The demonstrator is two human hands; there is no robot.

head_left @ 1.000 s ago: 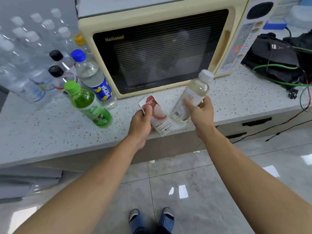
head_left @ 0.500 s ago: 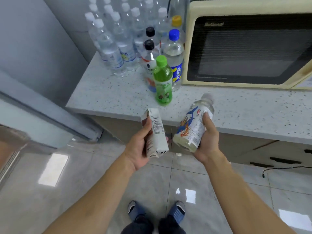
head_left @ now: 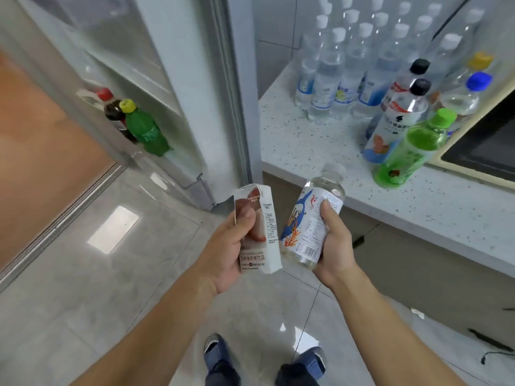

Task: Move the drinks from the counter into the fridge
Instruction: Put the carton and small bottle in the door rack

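Blue slippers (head_left: 303,360) stand on glossy grey floor tiles (head_left: 83,302) at the lower edge, partly cut off. Above them, the left hand (head_left: 228,252) wraps a white rectangular drink carton (head_left: 257,232) printed with Chinese characters, thumb across its front; the right hand (head_left: 333,246) curls round a clear plastic bottle with a blue-and-orange label (head_left: 309,221), its cap blurred. Both drinks are held in the air in front of the white speckled counter (head_left: 306,140), which carries a green bottle with a green cap (head_left: 407,151), two black-capped bottles (head_left: 398,112), a blue-capped bottle (head_left: 462,96) and blurred clear water bottles (head_left: 334,68). A cream microwave (head_left: 487,151) is cropped at right. Farther left, the open white fridge door (head_left: 181,87) holds a green bottle with a yellow cap (head_left: 145,129) beside a dark red-capped bottle (head_left: 113,110).
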